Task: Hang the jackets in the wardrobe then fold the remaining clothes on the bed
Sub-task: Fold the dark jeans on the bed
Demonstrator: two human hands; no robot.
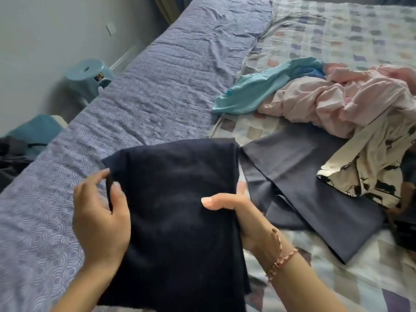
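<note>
Nearest the camera, a folded dark navy knit garment (175, 199) is held up just above the bed, between both hands. The left hand (101, 212) pinches its left edge, thumb in front and fingers curled round the fold. The right hand (238, 217), with a pink beaded bracelet (281, 260) on the wrist, grips the right edge with the thumb pressed on top and the fingers tucked behind the cloth. Under the garment lies the blue-violet bedsheet with a ring pattern (146, 97). Just to the right, a slate-grey garment (315, 190) lies flat on a pale checked quilt (337, 30). A cream cloth with black print (364, 167) overlaps its far right corner. Beyond that sits a crumpled pale pink garment (337, 102), touching a light turquoise one (254, 91). Beside the bed on the left stands a light blue plastic stool (87, 77).
</note>
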